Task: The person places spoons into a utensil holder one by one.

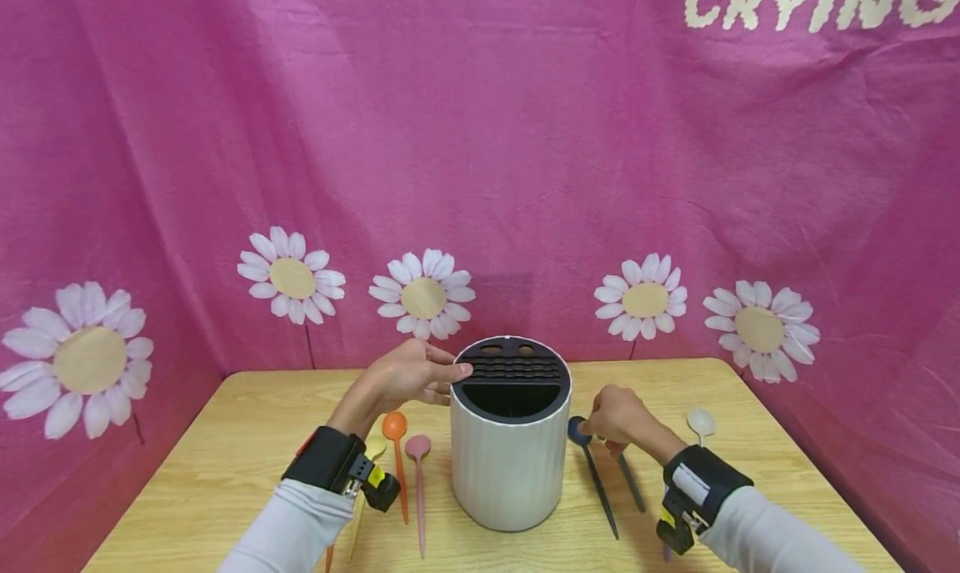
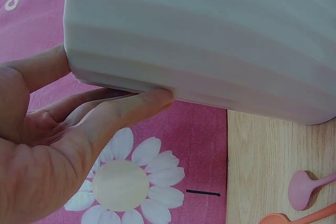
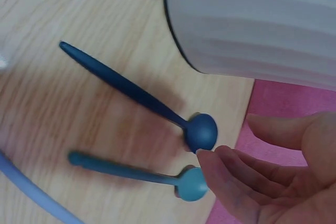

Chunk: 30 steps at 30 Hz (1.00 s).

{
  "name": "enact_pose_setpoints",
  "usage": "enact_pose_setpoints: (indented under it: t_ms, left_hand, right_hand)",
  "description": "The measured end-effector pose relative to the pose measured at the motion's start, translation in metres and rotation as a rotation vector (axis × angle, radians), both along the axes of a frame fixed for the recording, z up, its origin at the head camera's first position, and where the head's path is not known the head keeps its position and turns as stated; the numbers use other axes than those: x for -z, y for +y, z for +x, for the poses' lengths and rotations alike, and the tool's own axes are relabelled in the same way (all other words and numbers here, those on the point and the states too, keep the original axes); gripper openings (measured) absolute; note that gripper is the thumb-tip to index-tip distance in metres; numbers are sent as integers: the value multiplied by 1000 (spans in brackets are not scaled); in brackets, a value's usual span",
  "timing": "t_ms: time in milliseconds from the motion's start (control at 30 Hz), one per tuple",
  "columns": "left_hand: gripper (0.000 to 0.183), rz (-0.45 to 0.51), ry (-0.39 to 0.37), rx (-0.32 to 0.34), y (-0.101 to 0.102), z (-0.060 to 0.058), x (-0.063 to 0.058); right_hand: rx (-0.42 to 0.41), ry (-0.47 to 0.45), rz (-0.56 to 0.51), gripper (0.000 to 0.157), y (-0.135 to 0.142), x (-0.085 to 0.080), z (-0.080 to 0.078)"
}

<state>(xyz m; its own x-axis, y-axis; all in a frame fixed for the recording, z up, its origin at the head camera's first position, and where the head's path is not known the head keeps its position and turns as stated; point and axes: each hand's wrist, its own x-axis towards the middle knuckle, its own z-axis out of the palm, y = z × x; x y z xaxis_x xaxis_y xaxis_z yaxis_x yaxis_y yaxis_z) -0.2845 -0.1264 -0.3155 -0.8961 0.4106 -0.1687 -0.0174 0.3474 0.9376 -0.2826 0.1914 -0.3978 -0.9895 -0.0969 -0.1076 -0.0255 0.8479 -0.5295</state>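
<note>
White holder (image 1: pixel 510 473), dark-blue spoon (image 3: pixel 142 96)

A pale wooden tabletop (image 1: pixel 247 448) with rounded back corners is seen. A white pot (image 1: pixel 510 473) with a black top is stood in its middle. On the left, a yellow spoon (image 1: pixel 375 448), an orange spoon (image 1: pixel 394 426), a pink spoon (image 1: pixel 417 448) and another orange tip (image 1: pixel 328 559) are seen. On the right, a dark blue spoon (image 3: pixel 201 132), a blue-green spoon (image 3: pixel 191 184), a white spoon (image 1: pixel 701 422) and a purple handle (image 3: pixel 34 192) are seen.

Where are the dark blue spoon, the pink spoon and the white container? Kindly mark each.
Dark blue spoon (image 3: pixel 134 92), right wrist view: on its handle.
Pink spoon (image 1: pixel 421 505), head view: on its handle.
White container (image 1: pixel 510 471), head view: on its outer wall.
</note>
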Motion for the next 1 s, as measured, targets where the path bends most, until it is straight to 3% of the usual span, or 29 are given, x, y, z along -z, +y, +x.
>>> enact_pose_setpoints:
  t_ms: [300,600,867,1000]
  left_hand:
    - [45,1,-5,-6,2,-1,-1]
    - [47,7,-11,-23,0,1,0]
    - [46,20,-8,-21,-1,1,2]
    - [44,20,-5,-17,0,1,2]
  right_hand:
    - [26,-104,60,32,-3,14,-1]
    - [31,-141,60,29,-9,19,-3]
    - [41,-72,98,36,-12,31,-3]
    - [59,-94,74,32,-12,35,-3]
